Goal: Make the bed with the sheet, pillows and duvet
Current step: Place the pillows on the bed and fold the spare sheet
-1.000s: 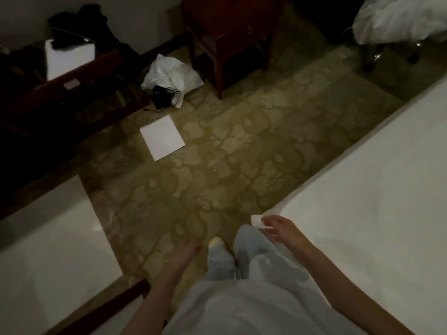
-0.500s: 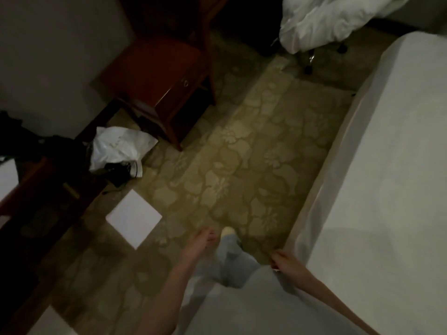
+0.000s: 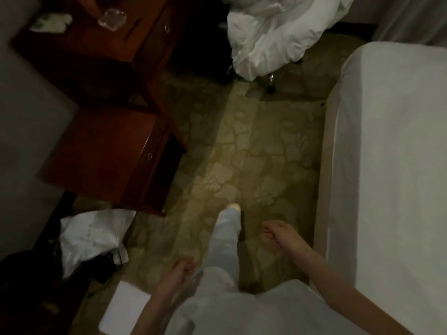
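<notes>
Both hands hang loosely curled and hold nothing, left hand (image 3: 177, 274) and right hand (image 3: 278, 234), likely free for the crumpled duvet (image 3: 278, 37) heaped far ahead, left of the sheeted bed (image 3: 391, 165).

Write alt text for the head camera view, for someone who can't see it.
A person walks along patterned carpet beside a bed covered in a white sheet, both hands empty and loosely curled. Ahead, a crumpled white duvet is heaped; dark wooden furniture stands left.
</notes>
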`<action>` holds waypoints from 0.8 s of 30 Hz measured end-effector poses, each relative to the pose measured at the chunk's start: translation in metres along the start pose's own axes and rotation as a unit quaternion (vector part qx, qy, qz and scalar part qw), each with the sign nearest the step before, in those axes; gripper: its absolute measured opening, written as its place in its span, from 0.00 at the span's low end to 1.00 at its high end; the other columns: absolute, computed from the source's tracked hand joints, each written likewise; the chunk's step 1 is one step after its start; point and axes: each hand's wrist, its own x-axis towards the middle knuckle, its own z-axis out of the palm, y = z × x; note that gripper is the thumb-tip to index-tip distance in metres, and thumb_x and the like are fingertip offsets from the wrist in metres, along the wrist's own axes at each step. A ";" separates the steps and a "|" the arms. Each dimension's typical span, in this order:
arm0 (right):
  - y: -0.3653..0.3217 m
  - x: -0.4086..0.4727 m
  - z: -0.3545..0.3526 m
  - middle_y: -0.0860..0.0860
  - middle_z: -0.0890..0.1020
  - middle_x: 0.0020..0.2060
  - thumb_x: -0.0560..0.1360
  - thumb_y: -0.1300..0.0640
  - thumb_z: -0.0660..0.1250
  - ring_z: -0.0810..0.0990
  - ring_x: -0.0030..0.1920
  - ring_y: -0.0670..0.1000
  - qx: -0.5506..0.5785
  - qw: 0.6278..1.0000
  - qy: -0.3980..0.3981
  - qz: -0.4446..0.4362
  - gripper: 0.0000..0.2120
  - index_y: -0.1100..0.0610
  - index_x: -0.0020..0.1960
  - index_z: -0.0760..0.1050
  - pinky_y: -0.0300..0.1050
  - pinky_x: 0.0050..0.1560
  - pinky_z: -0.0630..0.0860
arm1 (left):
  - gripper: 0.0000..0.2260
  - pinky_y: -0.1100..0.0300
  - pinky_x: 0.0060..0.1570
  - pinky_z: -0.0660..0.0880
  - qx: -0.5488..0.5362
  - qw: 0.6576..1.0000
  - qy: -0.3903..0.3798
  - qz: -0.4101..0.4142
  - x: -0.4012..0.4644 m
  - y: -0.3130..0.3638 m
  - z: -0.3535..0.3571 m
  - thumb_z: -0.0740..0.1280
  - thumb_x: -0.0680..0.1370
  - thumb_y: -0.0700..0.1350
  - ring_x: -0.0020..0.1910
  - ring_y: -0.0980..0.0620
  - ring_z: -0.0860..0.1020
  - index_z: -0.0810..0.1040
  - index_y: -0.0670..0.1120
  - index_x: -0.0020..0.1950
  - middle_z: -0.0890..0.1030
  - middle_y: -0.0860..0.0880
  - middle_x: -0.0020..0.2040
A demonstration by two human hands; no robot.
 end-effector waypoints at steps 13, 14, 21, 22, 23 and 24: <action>-0.171 0.108 -0.074 0.61 0.78 0.58 0.81 0.53 0.57 0.76 0.59 0.58 0.026 0.993 0.106 0.051 0.16 0.61 0.63 0.75 0.53 0.63 0.71 | 0.12 0.56 0.53 0.74 0.139 0.975 -0.124 0.117 0.087 0.366 0.073 0.57 0.82 0.44 0.50 0.50 0.79 0.77 0.43 0.58 0.81 0.46 0.50; -0.179 0.115 -0.082 0.59 0.77 0.58 0.81 0.52 0.57 0.76 0.60 0.57 0.022 0.993 0.102 0.061 0.17 0.60 0.63 0.74 0.53 0.64 0.71 | 0.13 0.54 0.57 0.74 0.144 0.974 -0.133 0.112 0.094 0.392 0.085 0.57 0.82 0.44 0.53 0.48 0.79 0.76 0.42 0.60 0.81 0.46 0.51; -0.271 0.198 -0.160 0.54 0.78 0.55 0.80 0.53 0.59 0.77 0.55 0.53 0.056 0.992 0.095 0.064 0.11 0.55 0.59 0.75 0.50 0.62 0.73 | 0.11 0.52 0.61 0.73 0.142 0.965 -0.145 0.164 0.127 0.577 0.159 0.56 0.83 0.48 0.55 0.51 0.78 0.76 0.48 0.56 0.81 0.49 0.52; -0.290 0.210 -0.175 0.54 0.79 0.53 0.80 0.53 0.59 0.77 0.54 0.53 0.067 0.991 0.091 0.070 0.11 0.55 0.58 0.76 0.50 0.61 0.73 | 0.10 0.51 0.63 0.71 0.150 0.965 -0.141 0.163 0.132 0.599 0.167 0.56 0.82 0.48 0.55 0.51 0.78 0.76 0.49 0.54 0.81 0.49 0.52; -0.310 0.222 -0.190 0.54 0.79 0.52 0.80 0.54 0.59 0.78 0.54 0.54 0.071 0.992 0.083 0.068 0.11 0.56 0.56 0.77 0.51 0.60 0.73 | 0.10 0.49 0.64 0.71 0.161 0.964 -0.137 0.162 0.134 0.619 0.175 0.57 0.82 0.48 0.55 0.50 0.78 0.77 0.49 0.52 0.81 0.48 0.53; -0.332 0.232 -0.203 0.54 0.79 0.50 0.80 0.54 0.59 0.78 0.54 0.54 0.064 0.993 0.081 0.058 0.11 0.57 0.55 0.77 0.51 0.60 0.73 | 0.10 0.48 0.64 0.71 0.169 0.963 -0.136 0.162 0.136 0.636 0.180 0.57 0.82 0.48 0.55 0.49 0.78 0.77 0.50 0.49 0.81 0.47 0.54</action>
